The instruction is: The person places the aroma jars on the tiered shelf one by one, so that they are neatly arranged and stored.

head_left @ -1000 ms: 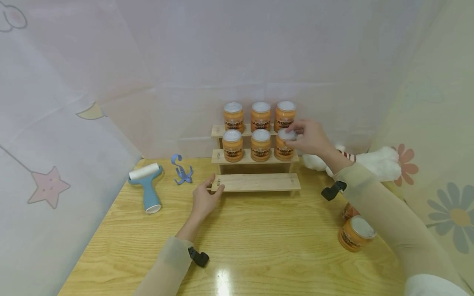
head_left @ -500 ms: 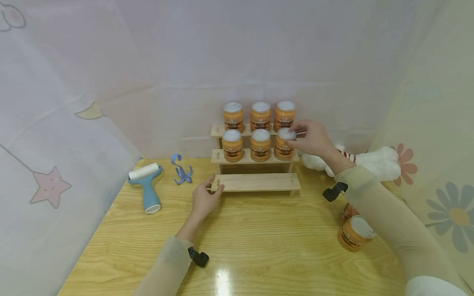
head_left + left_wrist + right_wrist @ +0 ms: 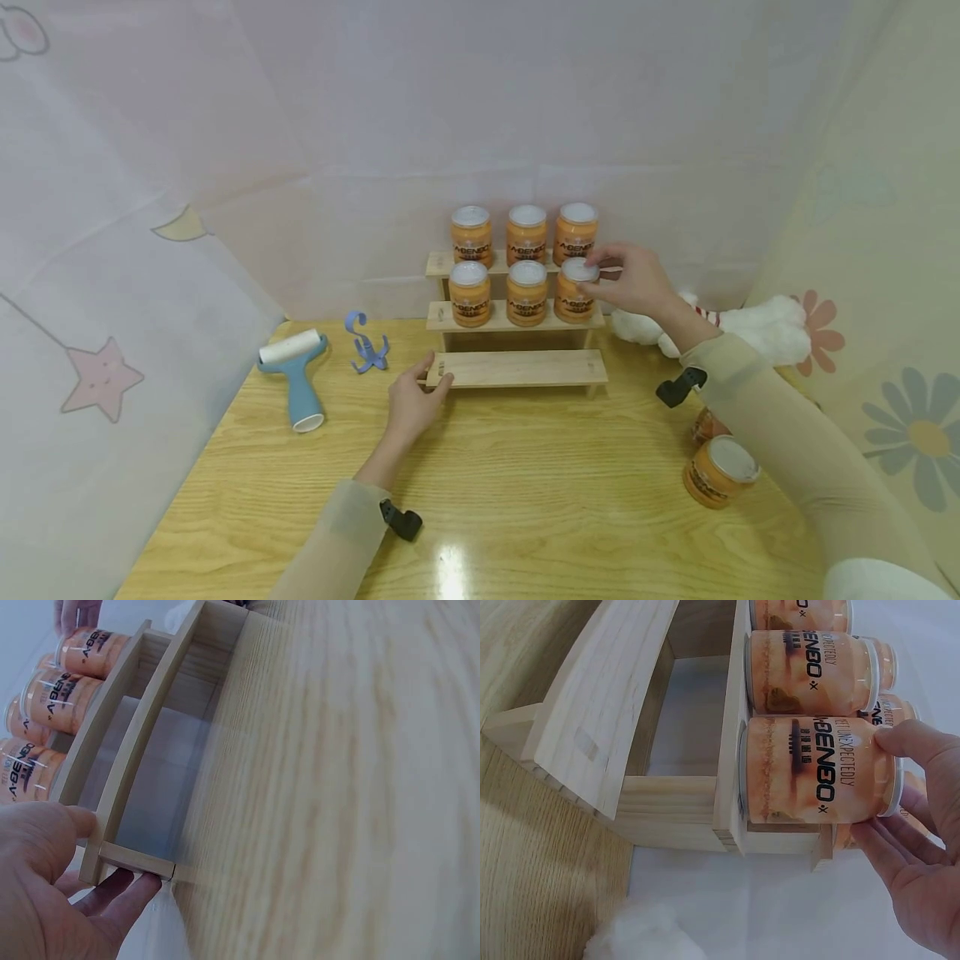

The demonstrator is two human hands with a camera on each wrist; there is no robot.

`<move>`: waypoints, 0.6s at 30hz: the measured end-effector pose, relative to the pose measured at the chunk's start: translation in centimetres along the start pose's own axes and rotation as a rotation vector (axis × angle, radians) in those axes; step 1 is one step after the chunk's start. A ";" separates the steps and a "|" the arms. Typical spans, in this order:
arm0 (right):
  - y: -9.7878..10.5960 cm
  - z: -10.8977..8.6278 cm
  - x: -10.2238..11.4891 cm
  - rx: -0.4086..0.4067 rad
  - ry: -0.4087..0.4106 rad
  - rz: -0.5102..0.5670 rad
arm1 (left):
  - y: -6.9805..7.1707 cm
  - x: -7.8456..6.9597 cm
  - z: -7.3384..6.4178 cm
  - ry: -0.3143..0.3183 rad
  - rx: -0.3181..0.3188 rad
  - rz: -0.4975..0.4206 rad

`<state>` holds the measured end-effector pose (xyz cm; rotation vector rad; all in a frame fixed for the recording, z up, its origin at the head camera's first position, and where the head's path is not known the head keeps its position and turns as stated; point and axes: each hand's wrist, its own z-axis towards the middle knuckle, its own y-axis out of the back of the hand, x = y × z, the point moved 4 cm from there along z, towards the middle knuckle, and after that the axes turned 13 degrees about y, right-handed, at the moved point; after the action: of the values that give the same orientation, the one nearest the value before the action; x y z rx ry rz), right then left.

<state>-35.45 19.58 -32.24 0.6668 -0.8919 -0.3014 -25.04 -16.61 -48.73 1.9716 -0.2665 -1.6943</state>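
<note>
A three-tier wooden display shelf (image 3: 517,369) stands against the back wall. Orange jars with pale lids fill its top and middle tiers in rows of three; the lowest tier is bare. My right hand (image 3: 632,282) holds the right-hand jar (image 3: 821,771) of the middle tier near its lid, thumb on one side and fingers on the other. That jar's base sits on the board in the right wrist view. At the shelf's lower left end, my left hand (image 3: 414,406) grips the bottom tier, thumb over the board and fingers against its end support (image 3: 136,860).
An orange jar (image 3: 720,472) stands on the table at the right, with another (image 3: 707,426) partly hidden behind the right forearm. A white plush toy (image 3: 768,331) lies right of the shelf. At left are a blue lint roller (image 3: 302,379) and a blue-purple hook (image 3: 368,343).
</note>
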 end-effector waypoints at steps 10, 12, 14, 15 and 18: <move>0.6 -0.1 -0.1 0.021 0.030 0.057 | 0.0 0.0 -0.1 0.001 0.002 -0.012; 1.4 -0.3 0.0 0.020 0.060 0.042 | 0.0 0.0 -0.1 -0.001 0.004 -0.013; 2.4 -0.6 0.2 0.019 0.090 0.003 | 0.0 0.0 -0.1 -0.007 0.003 -0.011; 2.9 -0.8 0.4 0.022 0.101 -0.019 | 0.1 0.0 -0.1 -0.008 0.003 -0.011; 4.6 -1.6 1.0 0.042 0.123 -0.065 | 0.0 0.0 0.0 -0.012 0.003 -0.011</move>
<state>-33.64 23.22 -29.38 0.7458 -0.7617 -0.2971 -25.00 -16.62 -48.69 1.9692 -0.2630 -1.7137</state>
